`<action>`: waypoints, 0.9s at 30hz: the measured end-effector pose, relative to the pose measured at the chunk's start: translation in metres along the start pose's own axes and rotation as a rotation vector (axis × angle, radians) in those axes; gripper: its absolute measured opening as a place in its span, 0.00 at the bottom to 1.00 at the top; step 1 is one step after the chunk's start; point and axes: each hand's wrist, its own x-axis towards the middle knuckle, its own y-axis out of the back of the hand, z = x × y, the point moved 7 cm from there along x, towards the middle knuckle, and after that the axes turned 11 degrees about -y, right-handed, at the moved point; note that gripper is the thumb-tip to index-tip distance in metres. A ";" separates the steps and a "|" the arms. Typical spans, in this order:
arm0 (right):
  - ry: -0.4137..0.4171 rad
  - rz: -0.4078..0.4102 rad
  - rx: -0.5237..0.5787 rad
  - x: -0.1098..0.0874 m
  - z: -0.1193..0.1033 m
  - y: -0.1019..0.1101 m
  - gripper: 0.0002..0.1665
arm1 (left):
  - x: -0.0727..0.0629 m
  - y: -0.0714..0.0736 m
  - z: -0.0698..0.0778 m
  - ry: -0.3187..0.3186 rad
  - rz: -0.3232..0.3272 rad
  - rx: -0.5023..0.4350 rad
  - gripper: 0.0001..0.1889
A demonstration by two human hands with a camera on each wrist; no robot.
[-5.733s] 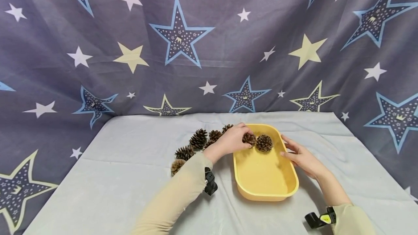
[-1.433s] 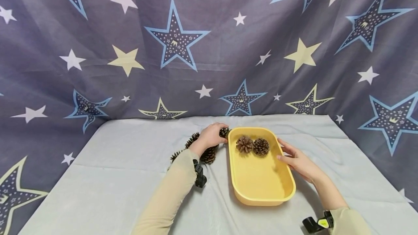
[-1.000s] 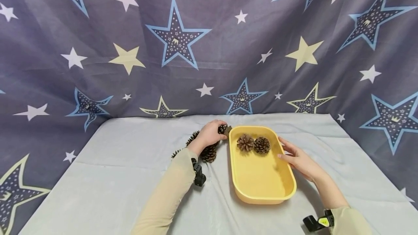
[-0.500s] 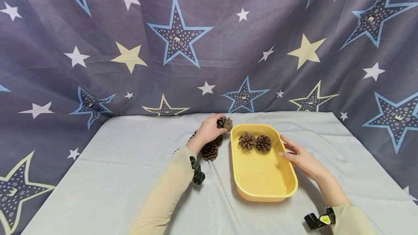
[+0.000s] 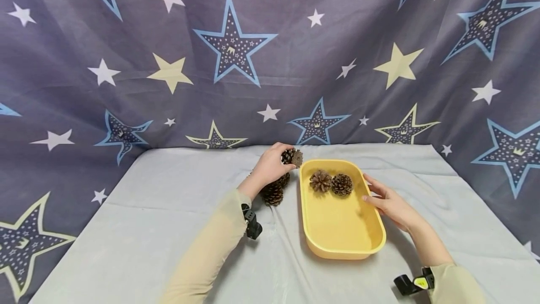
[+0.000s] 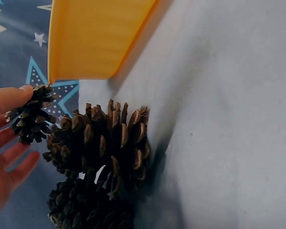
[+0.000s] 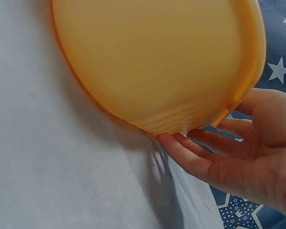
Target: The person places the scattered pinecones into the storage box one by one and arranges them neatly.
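Observation:
In the head view my left hand [image 5: 273, 165] pinches a small pine cone [image 5: 292, 157] between thumb and fingers, just beyond the far left corner of a yellow tub [image 5: 343, 229]. The left wrist view shows this small dark pine cone [image 6: 32, 114] raised beside a larger brown pine cone [image 6: 102, 140]. My right hand [image 5: 392, 205] grips the tub's right side, its thumb at the rim. In the right wrist view its fingers [image 7: 195, 160] reach under the tub's outer wall. Two pine cones, one open-scaled [image 5: 320, 181] and one rounder [image 5: 342, 185], lie side by side in the tub's far end.
More pine cones [image 5: 272, 194] lie on the pale cloth [image 5: 168, 229] left of the tub, partly hidden by the left hand and forearm. A dark curtain [image 5: 270, 88] printed with stars hangs behind the table.
The left hand has set a pine cone in the tub, gone back to the pile and lifted another small one away from me. The right hand stays at the tub.

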 end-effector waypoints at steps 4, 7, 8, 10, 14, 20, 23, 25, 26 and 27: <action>0.002 0.000 0.000 0.000 -0.001 0.000 0.43 | -0.003 0.007 0.005 -0.021 0.021 0.003 0.29; 0.003 0.000 0.000 0.000 -0.001 0.000 0.43 | -0.005 0.010 0.009 -0.044 0.030 0.008 0.29; 0.004 0.001 0.000 -0.001 -0.001 0.000 0.43 | -0.005 0.011 0.011 -0.054 0.032 0.010 0.29; 0.004 0.000 0.000 -0.001 -0.001 0.000 0.43 | -0.007 0.012 0.014 -0.073 0.036 0.010 0.28; 0.005 -0.002 0.000 -0.001 -0.001 0.000 0.43 | -0.009 0.014 0.020 -0.105 0.043 0.002 0.28; 0.005 -0.007 0.011 -0.001 -0.001 -0.001 0.43 | -0.011 0.014 0.031 -0.143 0.046 -0.022 0.29; 0.008 -0.010 0.016 -0.001 -0.001 -0.001 0.43 | -0.012 0.013 0.036 -0.167 0.047 -0.018 0.29; 0.008 -0.012 0.017 -0.001 -0.001 -0.001 0.43 | -0.012 0.011 0.039 -0.188 0.043 -0.006 0.29; 0.008 -0.013 0.017 -0.001 -0.001 0.000 0.43 | -0.012 0.010 0.040 -0.194 0.038 0.001 0.29; 0.009 -0.013 0.018 -0.001 0.000 0.000 0.44 | -0.012 0.009 0.042 -0.200 0.031 0.008 0.29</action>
